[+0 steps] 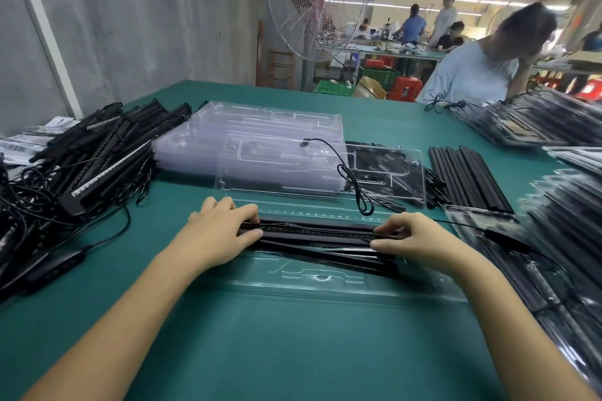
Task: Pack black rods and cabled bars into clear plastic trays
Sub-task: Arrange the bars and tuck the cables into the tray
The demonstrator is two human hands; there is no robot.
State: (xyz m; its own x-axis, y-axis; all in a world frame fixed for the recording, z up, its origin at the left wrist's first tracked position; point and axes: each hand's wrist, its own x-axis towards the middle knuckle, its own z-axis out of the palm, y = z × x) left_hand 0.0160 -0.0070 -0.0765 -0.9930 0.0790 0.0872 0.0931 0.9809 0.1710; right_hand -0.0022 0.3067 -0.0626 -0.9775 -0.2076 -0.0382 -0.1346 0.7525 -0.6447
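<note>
A: What are the two hands doing?

B: The left hand and the right hand each hold one end of a cabled bar. Each grip is narrow and pinches the bar. I think they hold both ends so the bar goes down flat into its groove.

A: Where is the bar?

B: It lies across the clear tray, right in front of the person on the green table. A black rod lies slanted in the tray just this side of it. It does not look pushed in yet.

A: How many black pieces are in the tray?

B: I count three at least. They overlap, so I cannot be sure.

A: Why is the clear flap up behind the tray?

B: I think it is the lid, left open for packing. One thin cable loops over it.

A: What is farther back?

B: One stack of empty trays sits behind the flap. One big pile of cabled bars is on the left. One row of loose rods is on the right, near the packed trays. Everything is within easy reach. The rods are too many and too close together to count.

A: And past the table?

B: One fan, and one person sitting across.
</note>
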